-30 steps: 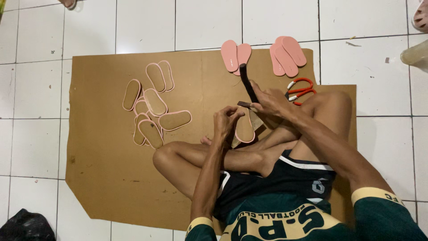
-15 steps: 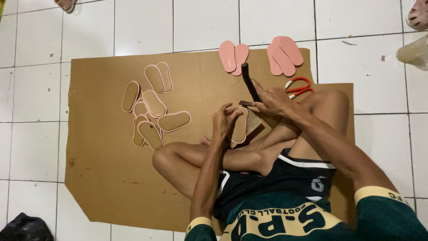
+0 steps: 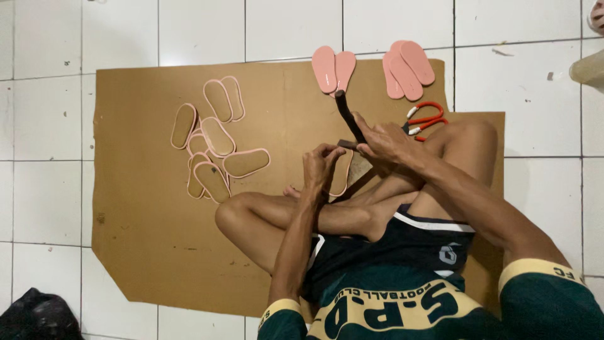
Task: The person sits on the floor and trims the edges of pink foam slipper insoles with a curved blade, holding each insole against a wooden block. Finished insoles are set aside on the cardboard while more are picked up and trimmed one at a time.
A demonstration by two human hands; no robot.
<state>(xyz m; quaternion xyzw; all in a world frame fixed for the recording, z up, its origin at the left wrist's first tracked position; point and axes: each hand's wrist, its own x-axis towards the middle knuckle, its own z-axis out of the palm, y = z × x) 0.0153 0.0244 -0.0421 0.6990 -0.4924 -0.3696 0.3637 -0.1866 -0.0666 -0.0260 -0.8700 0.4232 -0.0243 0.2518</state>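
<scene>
Right hand (image 3: pixel 390 141) closed around dark hammer handle (image 3: pixel 347 113), head resting on sole insole (image 3: pixel 340 173) over crossed legs; left hand (image 3: pixel 321 165) pinching insole's top edge, fingers curled; both on cardboard sheet (image 3: pixel 138 239); pile of pink-edged insoles (image 3: pixel 211 151) well left; red-handled scissors (image 3: pixel 425 119) just right; 2 pink sole stacks (image 3: pixel 333 68) beyond.

The person wears a dark green jersey (image 3: pixel 402 315) with cream lettering and yellow-banded short sleeves (image 3: pixel 541 267), plus dark shorts (image 3: pixel 390 245) trimmed with a white stripe. Legs and feet are bare.
</scene>
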